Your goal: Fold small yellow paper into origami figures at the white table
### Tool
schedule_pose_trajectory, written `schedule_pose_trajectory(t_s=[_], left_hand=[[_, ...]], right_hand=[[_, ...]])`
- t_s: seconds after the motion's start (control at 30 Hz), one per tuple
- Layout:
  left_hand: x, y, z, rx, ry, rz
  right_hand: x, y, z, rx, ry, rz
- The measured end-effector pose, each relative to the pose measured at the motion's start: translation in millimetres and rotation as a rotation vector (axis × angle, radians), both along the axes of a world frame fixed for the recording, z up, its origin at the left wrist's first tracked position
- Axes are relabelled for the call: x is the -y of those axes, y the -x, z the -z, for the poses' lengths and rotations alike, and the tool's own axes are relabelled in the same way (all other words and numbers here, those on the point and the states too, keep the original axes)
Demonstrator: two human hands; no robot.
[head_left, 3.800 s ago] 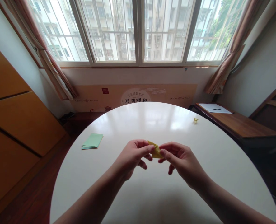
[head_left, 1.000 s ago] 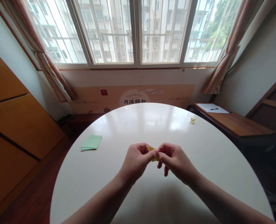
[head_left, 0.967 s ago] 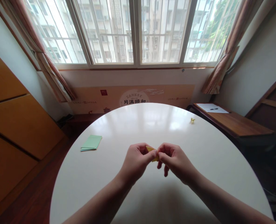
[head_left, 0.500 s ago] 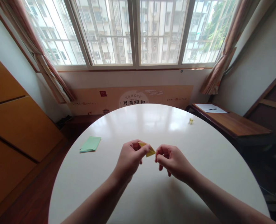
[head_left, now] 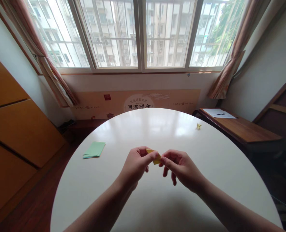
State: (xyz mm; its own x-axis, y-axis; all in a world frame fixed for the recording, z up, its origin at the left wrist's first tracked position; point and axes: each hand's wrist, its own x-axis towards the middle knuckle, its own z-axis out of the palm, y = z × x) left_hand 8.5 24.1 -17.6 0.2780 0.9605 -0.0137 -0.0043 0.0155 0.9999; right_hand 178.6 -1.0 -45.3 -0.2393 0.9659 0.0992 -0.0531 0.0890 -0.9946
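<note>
A small piece of folded yellow paper [head_left: 156, 160] is held above the middle of the white table. My left hand [head_left: 139, 162] pinches it from the left, its thumb lying across the front of the paper. At the paper's right corner, the thumb and index finger of my right hand [head_left: 178, 164] pinch the tip. The other fingers of that hand hang loosely curled below. Part of the paper is hidden behind my left thumb and fingers.
The round white table [head_left: 123, 206] spans the view. On its left lies a stack of green paper sheets [head_left: 95, 149]; a tiny folded yellow paper figure [head_left: 199, 126] stands at the far right. A wooden side table [head_left: 254, 129] with a white sheet [head_left: 212, 112] and a pen sits beyond.
My right hand has moved slightly left and closed its thumb and finger on the paper's right corner. My left hand keeps its hold, and the paper has shifted slightly right.
</note>
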Motion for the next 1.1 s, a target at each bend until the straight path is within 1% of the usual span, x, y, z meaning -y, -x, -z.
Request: schedule_pose_trajectory(t_s=[0.13,0.3,0.47,0.7,0.9,1.0,1.1], left_hand=[[-0.5,0.3,-0.2,-0.022,-0.003,-0.004],[-2.8,1.1,0.5,-0.082,-0.007,0.007],[-4.3,1.8,2.0,-0.104,0.009,0.004],[-4.3,-1.3,5.5,-0.169,0.026,0.087],[-3.1,-2.1,3.4,-0.119,0.071,0.116],[-1.8,-2.4,2.8,-0.132,0.065,0.140],[-1.4,-3.4,4.6,-0.161,0.050,0.097]], right_hand=[[-0.8,-2.4,0.0,0.009,0.018,-0.022],[-3.4,-7.5,1.0,0.072,0.005,-0.020],[-5.2,-8.8,2.1,0.086,0.022,-0.018],[-5.5,-8.7,4.8,0.089,0.003,0.006],[-4.6,-6.8,3.9,0.113,-0.041,0.108],[-4.6,-5.7,3.5,0.127,-0.067,0.155],[-4.8,-5.5,4.6,0.141,-0.073,0.167]])
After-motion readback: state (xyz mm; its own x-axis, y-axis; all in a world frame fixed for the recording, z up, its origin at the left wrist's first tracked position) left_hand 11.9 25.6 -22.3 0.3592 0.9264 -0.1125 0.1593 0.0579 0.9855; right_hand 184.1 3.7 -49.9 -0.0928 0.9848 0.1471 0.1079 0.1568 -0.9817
